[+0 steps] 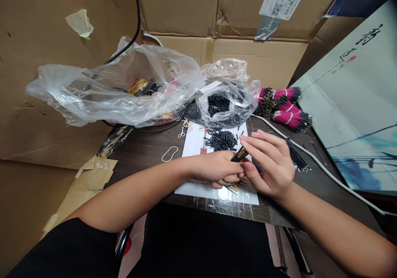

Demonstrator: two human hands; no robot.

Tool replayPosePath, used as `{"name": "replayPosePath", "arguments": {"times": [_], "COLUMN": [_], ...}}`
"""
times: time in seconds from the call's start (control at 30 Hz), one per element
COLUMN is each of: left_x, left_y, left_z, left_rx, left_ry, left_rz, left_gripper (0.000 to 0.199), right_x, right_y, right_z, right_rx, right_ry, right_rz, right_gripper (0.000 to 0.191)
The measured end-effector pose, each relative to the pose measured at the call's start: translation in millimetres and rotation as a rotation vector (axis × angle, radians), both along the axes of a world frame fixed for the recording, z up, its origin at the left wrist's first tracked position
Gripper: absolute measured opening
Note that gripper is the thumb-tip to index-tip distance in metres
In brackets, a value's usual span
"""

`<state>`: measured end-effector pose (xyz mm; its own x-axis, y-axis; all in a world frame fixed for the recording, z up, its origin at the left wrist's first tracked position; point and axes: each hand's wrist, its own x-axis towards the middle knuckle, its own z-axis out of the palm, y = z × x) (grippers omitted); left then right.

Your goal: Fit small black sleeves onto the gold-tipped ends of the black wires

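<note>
My left hand [217, 168] is closed round a bundle of thin black wires with gold-coloured ends [240, 154], which sticks out past its thumb side. My right hand [273, 166] is beside the bundle, fingers stretched out and apart, with the thumb close to my left fingers; whether it touches the wires I cannot tell. Below my left hand, gold-tipped pieces [236, 185] show, partly hidden by the fingers. Just beyond the hands, a pile of short black tubes [221, 140] lies on a white printed sheet [194, 145].
An open clear bag of black tubes [218, 104] stands behind the sheet. To its left is a large plastic bag [77, 92]. Bundles of pink wires [290, 117] and loose black wires [297, 156] lie right, near a white cable [325, 170]. Rubber bands [170, 154] lie left.
</note>
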<state>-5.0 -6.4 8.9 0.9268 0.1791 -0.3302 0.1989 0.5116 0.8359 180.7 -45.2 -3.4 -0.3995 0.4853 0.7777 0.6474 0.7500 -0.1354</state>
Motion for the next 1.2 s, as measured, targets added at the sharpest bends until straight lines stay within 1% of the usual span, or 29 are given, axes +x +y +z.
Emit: {"name": "replayPosePath", "arguments": {"times": [0.13,0.23,0.3,0.33,0.37,0.4,0.47,0.5,0.53,0.57,0.6,0.63,0.67,0.77,0.9,1.07,1.2], "left_x": [-0.5,-0.5,-0.5,-0.8,-1.3,-2.3,-5.5,-7.7,-10.3,-12.8,-15.2,-17.1,-18.4,-18.4,-14.0,-10.9,-8.7], "left_y": [0.3,-0.6,-0.2,1.0,3.2,6.3,15.4,20.8,26.3,31.4,35.7,39.0,41.1,41.3,36.3,35.5,35.8], "left_z": [-0.9,0.8,2.4,2.9,3.1,3.0,1.4,0.2,-1.1,-2.4,-3.7,-4.8,-5.8,-8.5,-12.1,-15.6,-18.8], "left_rx": [-0.003,0.007,0.057,0.118,0.219,0.352,0.755,0.971,1.179,1.352,1.482,1.567,1.620,1.700,1.776,1.833,1.886], "left_ry": [-0.003,-0.002,-0.005,-0.010,-0.013,-0.010,0.035,0.088,0.155,0.247,0.335,0.384,0.408,0.441,0.485,0.501,0.527], "left_rz": [-0.020,-0.038,-0.028,-0.008,0.032,0.085,0.270,0.351,0.397,0.407,0.384,0.354,0.318,0.234,0.159,0.128,0.121], "left_gripper": [0.052,0.051,0.046,0.043,0.040,0.037,0.030,0.023,0.013,0.004,0.012,0.020,0.023,0.024,0.024,0.024,0.024], "right_x": [1.6,1.7,1.6,2.3,3.8,6.3,14.3,19.3,24.4,29.0,32.8,35.3,36.5,33.1,23.6,15.4,11.9], "right_y": [-1.4,-2.0,0.2,2.6,5.8,9.8,19.2,23.9,28.0,31.2,33.5,34.8,35.2,34.0,35.0,37.4,34.6], "right_z": [1.9,1.3,0.8,0.9,1.3,2.0,3.3,3.7,3.6,3.1,2.1,0.8,-0.9,-6.3,-13.0,-18.1,-21.4], "right_rx": [0.031,0.046,0.035,0.021,0.001,-0.024,-0.094,-0.136,-0.184,-0.235,-0.281,-0.322,-0.355,-0.414,-0.439,-0.461,-0.411], "right_ry": [-0.040,-0.062,-0.045,-0.029,-0.014,-0.008,-0.054,-0.117,-0.192,-0.272,-0.345,-0.406,-0.454,-0.512,-0.471,-0.449,-0.515], "right_rz": [-0.034,-0.027,-0.029,-0.039,-0.060,-0.091,-0.165,-0.189,-0.190,-0.176,-0.154,-0.136,-0.121,-0.105,-0.094,-0.136,-0.180], "right_gripper": [0.056,0.057,0.056,0.057,0.058,0.057,0.048,0.039,0.031,0.026,0.021,0.018,0.016,0.017,0.015,0.013,0.016]}}
